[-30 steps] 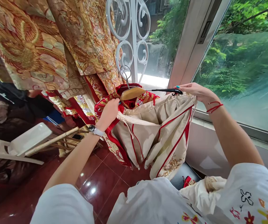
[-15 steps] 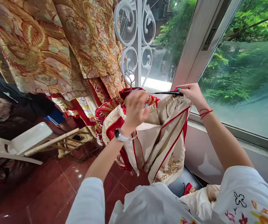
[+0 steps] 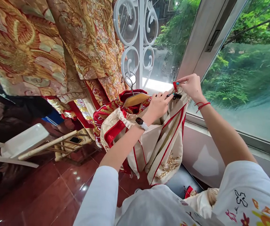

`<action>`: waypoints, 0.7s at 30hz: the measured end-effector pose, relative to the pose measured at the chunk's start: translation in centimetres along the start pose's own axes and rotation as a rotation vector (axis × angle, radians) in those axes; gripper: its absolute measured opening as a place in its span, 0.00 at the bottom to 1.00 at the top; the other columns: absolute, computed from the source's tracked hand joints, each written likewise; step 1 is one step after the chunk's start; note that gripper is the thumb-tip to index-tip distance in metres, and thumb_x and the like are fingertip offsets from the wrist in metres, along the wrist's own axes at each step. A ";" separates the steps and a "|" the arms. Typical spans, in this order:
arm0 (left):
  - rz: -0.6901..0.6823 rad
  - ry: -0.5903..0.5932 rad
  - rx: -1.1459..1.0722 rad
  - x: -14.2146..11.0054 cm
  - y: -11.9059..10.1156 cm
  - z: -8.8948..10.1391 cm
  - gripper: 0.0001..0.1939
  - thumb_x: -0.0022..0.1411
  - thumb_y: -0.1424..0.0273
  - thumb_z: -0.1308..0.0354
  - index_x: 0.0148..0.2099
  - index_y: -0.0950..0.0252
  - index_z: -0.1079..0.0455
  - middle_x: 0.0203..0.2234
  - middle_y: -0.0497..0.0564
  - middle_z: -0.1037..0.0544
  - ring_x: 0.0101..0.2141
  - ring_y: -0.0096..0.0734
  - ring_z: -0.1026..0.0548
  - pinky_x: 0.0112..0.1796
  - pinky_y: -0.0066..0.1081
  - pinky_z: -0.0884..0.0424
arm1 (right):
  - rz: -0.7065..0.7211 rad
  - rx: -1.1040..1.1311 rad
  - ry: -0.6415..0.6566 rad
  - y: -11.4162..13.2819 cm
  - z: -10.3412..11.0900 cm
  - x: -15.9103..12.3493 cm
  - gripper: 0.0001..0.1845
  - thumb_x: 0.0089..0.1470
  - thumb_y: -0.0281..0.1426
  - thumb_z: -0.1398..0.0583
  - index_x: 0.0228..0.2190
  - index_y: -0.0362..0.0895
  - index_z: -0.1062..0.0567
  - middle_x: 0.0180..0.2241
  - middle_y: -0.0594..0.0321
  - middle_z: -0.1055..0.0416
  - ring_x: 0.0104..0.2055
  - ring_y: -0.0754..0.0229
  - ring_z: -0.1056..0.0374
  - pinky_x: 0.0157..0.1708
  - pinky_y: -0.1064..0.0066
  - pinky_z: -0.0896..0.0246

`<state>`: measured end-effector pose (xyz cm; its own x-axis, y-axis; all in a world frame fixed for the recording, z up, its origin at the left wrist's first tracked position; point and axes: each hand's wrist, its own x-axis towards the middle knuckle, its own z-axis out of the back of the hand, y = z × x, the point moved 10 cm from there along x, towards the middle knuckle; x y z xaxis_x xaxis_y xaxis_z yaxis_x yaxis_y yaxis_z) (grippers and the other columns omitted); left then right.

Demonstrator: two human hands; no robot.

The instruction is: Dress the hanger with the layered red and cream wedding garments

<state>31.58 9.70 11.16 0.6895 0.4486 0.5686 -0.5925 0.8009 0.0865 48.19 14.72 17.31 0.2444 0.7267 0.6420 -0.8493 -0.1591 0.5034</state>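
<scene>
Since the earlier frames the left hand (image 3: pixel 159 106) has swung rightward from the far end of the waistband to just beside the right hand (image 3: pixel 192 88), which now raises a red loop (image 3: pixel 175 86). At far left hang gold-embroidered garments (image 3: pixel 26 53), above a white chair (image 3: pixel 25 141) and a bamboo frame (image 3: pixel 52 147) carrying a dark, flat object (image 3: pixel 75 140). Next comes a red and gold garment (image 3: pixel 105 111), with a wooden hanger (image 3: pixel 136 100) at its collar. In front of it hangs the cream garment (image 3: pixel 152 141) with red trim, its waistband slack on the left and gathered on the right. The left hand lies with curved fingers over the black hanger (image 3: pixel 177 96); its thumb is hidden, so I cannot tell how firmly it grips. The right hand pinches the red loop, thumb against fingers. Farther right is the window (image 3: pixel 248 81), with a black seat (image 3: pixel 179 180) below.
</scene>
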 end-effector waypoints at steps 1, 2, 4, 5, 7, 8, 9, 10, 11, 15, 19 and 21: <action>0.004 0.000 0.004 0.1 0.0 -0.1 0.30 0.65 0.78 0.50 0.68 0.63 0.37 0.58 0.63 0.30 0.53 0.49 0.32 0.53 0.46 0.40 | -0.012 -0.013 0.007 0.2 0.2 0.2 0.12 0.51 0.24 0.37 0.37 0.37 0.16 0.35 0.51 0.19 0.39 0.53 0.26 0.46 0.62 0.34; 0.002 0.003 0.007 0.2 -0.1 -0.2 0.29 0.65 0.78 0.50 0.67 0.63 0.36 0.58 0.62 0.30 0.53 0.49 0.31 0.53 0.47 0.39 | -0.028 -0.030 0.018 0.4 0.4 0.3 0.12 0.52 0.23 0.37 0.38 0.36 0.16 0.36 0.50 0.19 0.39 0.54 0.27 0.46 0.63 0.35; 0.003 0.010 0.018 0.2 -0.1 -0.4 0.29 0.64 0.79 0.51 0.66 0.64 0.35 0.58 0.63 0.30 0.53 0.49 0.31 0.53 0.47 0.39 | -0.040 -0.064 0.045 1.5 1.0 0.1 0.13 0.53 0.22 0.38 0.40 0.33 0.16 0.37 0.47 0.19 0.38 0.56 0.28 0.45 0.64 0.37; 0.011 0.013 0.027 0.1 0.0 -0.6 0.28 0.64 0.80 0.51 0.66 0.66 0.35 0.57 0.64 0.29 0.53 0.49 0.31 0.54 0.48 0.39 | -0.033 -0.076 0.053 2.5 1.4 -0.1 0.13 0.54 0.21 0.38 0.40 0.33 0.16 0.37 0.46 0.19 0.38 0.56 0.28 0.45 0.64 0.37; 0.028 0.012 0.042 -0.2 0.2 -0.8 0.27 0.64 0.80 0.51 0.65 0.68 0.34 0.57 0.65 0.29 0.55 0.51 0.31 0.56 0.51 0.40 | -0.009 -0.077 0.045 5.3 2.2 -0.5 0.13 0.54 0.20 0.38 0.40 0.32 0.16 0.37 0.46 0.19 0.38 0.57 0.29 0.45 0.65 0.38; 0.027 0.008 0.047 -0.3 0.2 -1.0 0.27 0.64 0.80 0.51 0.64 0.68 0.33 0.57 0.66 0.29 0.56 0.52 0.32 0.57 0.52 0.41 | 0.005 -0.070 0.029 7.1 2.7 -0.7 0.13 0.54 0.20 0.38 0.40 0.32 0.16 0.36 0.46 0.19 0.39 0.56 0.28 0.44 0.65 0.37; 0.019 0.002 0.050 -0.5 0.1 -1.1 0.26 0.64 0.79 0.50 0.63 0.69 0.33 0.58 0.66 0.29 0.58 0.54 0.33 0.59 0.54 0.42 | 0.023 -0.060 0.008 9.0 3.0 -0.9 0.13 0.54 0.20 0.38 0.40 0.33 0.16 0.36 0.47 0.19 0.39 0.55 0.28 0.44 0.65 0.37; 0.012 -0.004 0.051 -0.6 0.1 -1.3 0.25 0.64 0.78 0.50 0.63 0.69 0.32 0.59 0.67 0.30 0.59 0.55 0.34 0.60 0.55 0.44 | 0.044 -0.057 -0.011 11.0 3.2 -1.2 0.14 0.54 0.20 0.39 0.40 0.34 0.15 0.36 0.49 0.20 0.40 0.54 0.27 0.45 0.64 0.36; 0.008 -0.007 0.052 -0.7 0.1 -1.5 0.25 0.64 0.78 0.49 0.62 0.68 0.32 0.60 0.67 0.30 0.61 0.56 0.35 0.62 0.57 0.46 | 0.071 -0.064 -0.021 13.0 3.1 -1.5 0.15 0.54 0.19 0.40 0.40 0.34 0.15 0.35 0.50 0.20 0.41 0.53 0.27 0.46 0.63 0.36; 0.018 0.016 0.042 -1.1 1.0 -1.7 0.23 0.67 0.75 0.51 0.62 0.65 0.31 0.60 0.64 0.30 0.64 0.56 0.38 0.65 0.61 0.50 | 0.203 -0.086 0.079 17.5 0.0 -4.6 0.18 0.54 0.19 0.45 0.39 0.40 0.16 0.36 0.56 0.22 0.44 0.50 0.26 0.52 0.57 0.36; -0.037 0.084 0.024 -4.6 0.7 0.2 0.19 0.66 0.76 0.49 0.56 0.66 0.26 0.57 0.62 0.26 0.65 0.51 0.39 0.67 0.55 0.51 | 0.242 0.087 0.217 14.4 -3.7 -11.1 0.20 0.58 0.26 0.45 0.51 0.45 0.25 0.40 0.57 0.24 0.41 0.53 0.28 0.47 0.58 0.33; 0.050 0.043 0.003 -8.4 1.0 2.0 0.16 0.65 0.76 0.47 0.51 0.65 0.24 0.55 0.62 0.26 0.64 0.50 0.37 0.66 0.52 0.47 | 0.209 0.167 0.316 11.4 -5.2 -14.5 0.28 0.57 0.30 0.43 0.59 0.45 0.32 0.43 0.55 0.27 0.37 0.54 0.29 0.42 0.60 0.31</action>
<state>24.36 5.91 8.10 0.6764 0.5045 0.5366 -0.6275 0.7762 0.0611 32.52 5.79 10.73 -0.1025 0.8325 0.5445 -0.7712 -0.4122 0.4851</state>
